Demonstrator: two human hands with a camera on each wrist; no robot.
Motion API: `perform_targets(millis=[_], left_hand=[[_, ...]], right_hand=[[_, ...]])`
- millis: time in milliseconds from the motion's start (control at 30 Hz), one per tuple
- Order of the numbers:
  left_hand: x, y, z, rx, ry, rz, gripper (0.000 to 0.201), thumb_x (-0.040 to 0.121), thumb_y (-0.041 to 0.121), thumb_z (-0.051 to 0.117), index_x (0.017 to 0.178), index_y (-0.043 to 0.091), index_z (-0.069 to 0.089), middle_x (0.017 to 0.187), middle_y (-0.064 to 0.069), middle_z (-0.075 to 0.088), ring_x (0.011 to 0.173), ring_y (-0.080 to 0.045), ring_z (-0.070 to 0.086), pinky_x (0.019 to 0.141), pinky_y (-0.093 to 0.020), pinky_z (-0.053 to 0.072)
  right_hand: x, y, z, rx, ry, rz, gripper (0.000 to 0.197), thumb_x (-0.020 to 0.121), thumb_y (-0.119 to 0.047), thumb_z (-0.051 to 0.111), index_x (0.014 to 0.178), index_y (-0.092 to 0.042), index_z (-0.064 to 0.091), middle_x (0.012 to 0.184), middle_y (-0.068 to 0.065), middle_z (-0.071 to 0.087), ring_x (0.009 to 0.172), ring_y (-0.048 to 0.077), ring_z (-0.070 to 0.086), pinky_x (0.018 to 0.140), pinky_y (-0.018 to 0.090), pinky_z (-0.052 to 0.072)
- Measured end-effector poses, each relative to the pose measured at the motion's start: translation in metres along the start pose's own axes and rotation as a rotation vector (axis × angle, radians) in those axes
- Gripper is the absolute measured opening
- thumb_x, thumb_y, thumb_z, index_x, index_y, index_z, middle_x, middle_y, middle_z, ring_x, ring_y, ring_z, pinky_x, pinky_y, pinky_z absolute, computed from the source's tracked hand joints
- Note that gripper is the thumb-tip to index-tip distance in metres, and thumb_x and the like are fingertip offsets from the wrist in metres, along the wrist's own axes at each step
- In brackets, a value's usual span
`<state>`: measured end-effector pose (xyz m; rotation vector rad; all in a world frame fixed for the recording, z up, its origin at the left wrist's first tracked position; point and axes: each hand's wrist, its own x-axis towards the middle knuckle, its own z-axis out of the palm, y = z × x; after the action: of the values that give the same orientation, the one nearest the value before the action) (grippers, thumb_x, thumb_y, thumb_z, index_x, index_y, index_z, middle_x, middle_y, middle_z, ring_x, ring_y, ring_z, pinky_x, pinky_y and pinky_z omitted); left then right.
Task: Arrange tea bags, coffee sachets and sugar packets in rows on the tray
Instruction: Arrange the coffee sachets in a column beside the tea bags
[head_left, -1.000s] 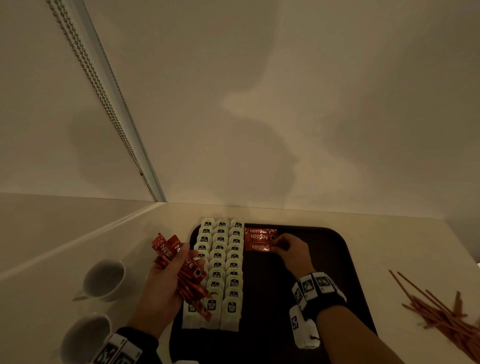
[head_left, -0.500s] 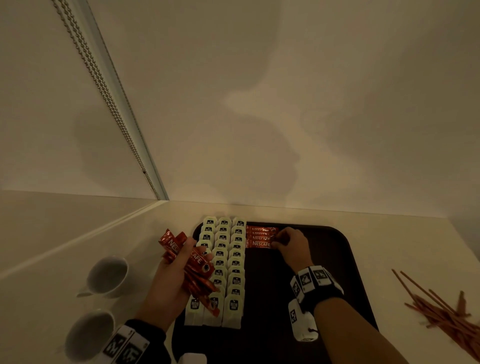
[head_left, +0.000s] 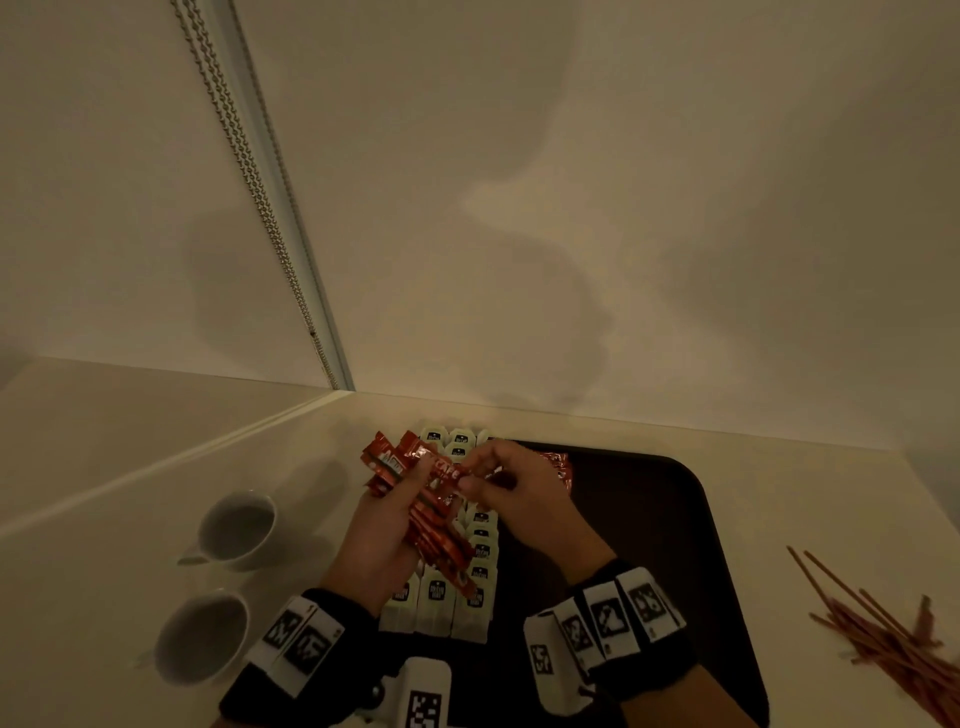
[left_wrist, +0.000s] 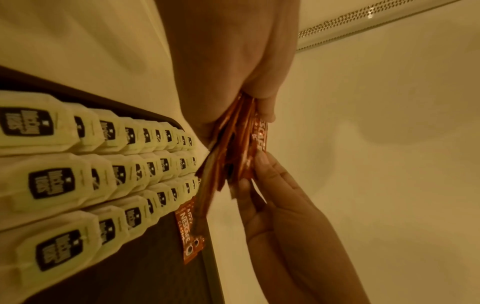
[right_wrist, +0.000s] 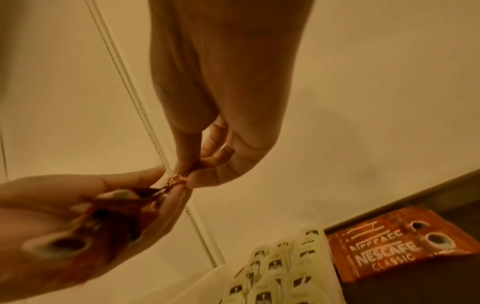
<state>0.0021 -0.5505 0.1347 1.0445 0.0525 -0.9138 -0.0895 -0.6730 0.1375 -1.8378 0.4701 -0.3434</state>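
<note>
A dark tray (head_left: 654, 519) lies on the counter. Three rows of white tea bags (head_left: 480, 551) (left_wrist: 64, 183) (right_wrist: 275, 265) fill its left side. Red Nescafe coffee sachets (head_left: 558, 467) (right_wrist: 384, 246) lie at the tray's far end, right of the tea bags. My left hand (head_left: 384, 535) grips a bundle of red coffee sachets (head_left: 415, 483) (left_wrist: 231, 148) above the tea bags. My right hand (head_left: 514, 493) (right_wrist: 205, 164) pinches the end of one sachet in that bundle (right_wrist: 179, 179).
Two white cups (head_left: 236, 527) (head_left: 202, 636) stand on the counter left of the tray. A heap of thin red sticks (head_left: 883, 639) lies at the right edge. A wall and a bead chain (head_left: 249, 171) rise behind the counter.
My right hand left the sachets lying on the tray and came across to the bundle, where it now pinches one sachet. My left hand lifted the bundle slightly toward it.
</note>
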Motion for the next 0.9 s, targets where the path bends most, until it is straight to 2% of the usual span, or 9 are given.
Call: perform_targets(millis=[133,300,367,467,533,633,700,800,900], left_hand=[[-0.002,0.004,-0.003,0.082,0.014,0.028,0.017,0.087,0.012,0.061,0.103,0.009,0.065,0.093,-0.01,0.073,0.079,-0.022,0.071,0.066,-0.032,0.056],[-0.003,-0.003,-0.006,0.113,0.063,0.061,0.015,0.082,0.008,0.066,0.096,0.005,0.065,0.072,-0.006,0.069,0.057,-0.016,0.064,0.053,-0.027,0.055],[-0.004,-0.006,-0.006,0.1,0.086,0.067,0.021,0.079,0.01,0.068,0.099,0.004,0.063,0.07,-0.006,0.068,0.054,-0.016,0.063,0.05,-0.026,0.053],[-0.003,-0.008,-0.005,0.064,0.105,0.066,0.021,0.08,0.01,0.068,0.099,0.004,0.061,0.071,-0.007,0.066,0.052,-0.016,0.061,0.049,-0.025,0.052],[-0.003,-0.007,-0.006,0.064,0.106,0.06,0.019,0.082,0.01,0.067,0.099,0.004,0.062,0.073,-0.008,0.065,0.052,-0.016,0.061,0.049,-0.026,0.052],[-0.003,-0.007,-0.009,0.126,0.093,0.054,0.024,0.077,0.016,0.069,0.098,0.006,0.064,0.074,-0.006,0.067,0.055,-0.017,0.061,0.052,-0.028,0.053],[-0.003,-0.006,-0.012,0.121,0.105,0.044,0.023,0.077,0.021,0.068,0.095,0.007,0.065,0.07,-0.003,0.066,0.055,-0.016,0.062,0.053,-0.028,0.053],[-0.004,-0.002,-0.017,0.047,0.131,0.004,0.015,0.086,0.02,0.061,0.089,0.006,0.061,0.059,-0.002,0.059,0.047,-0.014,0.059,0.048,-0.026,0.053],[-0.004,0.001,-0.02,0.012,0.128,-0.031,0.016,0.086,0.023,0.061,0.086,0.008,0.059,0.059,-0.003,0.054,0.046,-0.013,0.057,0.046,-0.026,0.053]], right_hand=[[0.0,-0.006,-0.013,-0.002,0.089,-0.01,0.012,0.088,-0.006,0.06,0.093,-0.015,0.066,0.085,-0.006,0.063,0.075,-0.003,0.056,0.065,0.012,0.046],[-0.005,-0.015,-0.019,0.121,0.117,0.031,0.011,0.088,-0.006,0.061,0.096,-0.009,0.067,0.091,0.009,0.067,0.076,0.01,0.064,0.066,0.019,0.054],[-0.006,-0.017,-0.02,0.22,0.161,0.053,0.008,0.087,-0.004,0.062,0.09,-0.008,0.068,0.087,0.008,0.068,0.072,0.01,0.065,0.067,0.02,0.056],[-0.007,-0.015,-0.021,0.273,0.197,0.096,0.009,0.084,-0.001,0.064,0.087,-0.007,0.069,0.091,0.013,0.067,0.077,0.014,0.067,0.066,0.02,0.056],[-0.009,-0.013,-0.022,0.226,0.14,0.105,0.016,0.082,0.001,0.065,0.087,-0.013,0.068,0.091,0.014,0.065,0.077,0.014,0.067,0.064,0.018,0.056],[-0.011,-0.008,-0.032,0.017,0.034,0.095,0.021,0.081,-0.004,0.068,0.082,-0.025,0.067,0.084,0.002,0.067,0.07,0.003,0.063,0.063,0.015,0.053],[-0.009,0.004,-0.046,-0.116,0.123,0.097,0.017,0.082,-0.009,0.069,0.082,-0.026,0.067,0.082,-0.009,0.066,0.07,-0.004,0.06,0.063,0.011,0.05],[-0.006,0.035,-0.07,-0.136,0.332,0.149,0.009,0.081,-0.011,0.07,0.087,-0.018,0.069,0.088,-0.006,0.068,0.083,0.002,0.061,0.066,0.008,0.047],[-0.009,0.067,-0.079,-0.205,0.34,0.256,0.008,0.081,-0.011,0.07,0.085,-0.017,0.067,0.09,-0.005,0.067,0.083,-0.001,0.058,0.069,0.005,0.044]])
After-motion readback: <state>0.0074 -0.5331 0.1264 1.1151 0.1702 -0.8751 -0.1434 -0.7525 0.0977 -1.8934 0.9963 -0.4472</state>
